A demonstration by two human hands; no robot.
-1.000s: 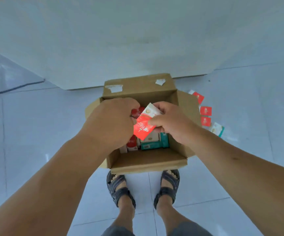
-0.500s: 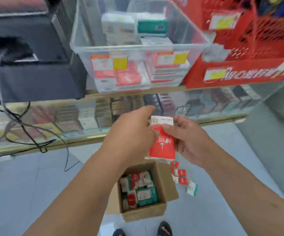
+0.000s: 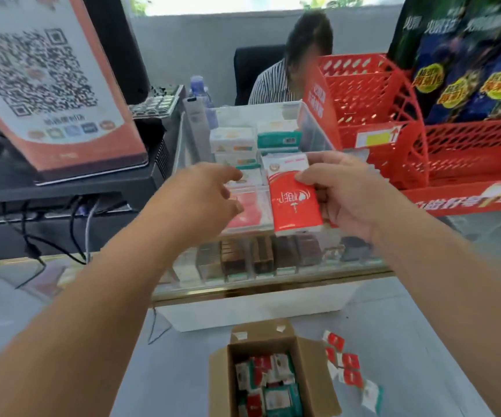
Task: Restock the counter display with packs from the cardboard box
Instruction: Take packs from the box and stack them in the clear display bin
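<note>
Placing step: right hand [image 3: 354,194] pinches a red pack [image 3: 294,203] just before the display [image 3: 312,127]; left hand [image 3: 204,200] fingers relaxed, empty, beside it. Next, slot it into the compartment [image 3: 249,212] beyond the fingertips.

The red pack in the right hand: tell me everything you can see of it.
The red pack is a flat, soft-looking plastic-wrapped packet. It is mostly red with white print, and a white band across its top carries a round emblem. It is held roughly upright, slightly tilted, in the air in front of the clear bin on the counter. The right hand pinches its right edge, thumb on the front. The left hand reaches beside it without touching it.
</note>
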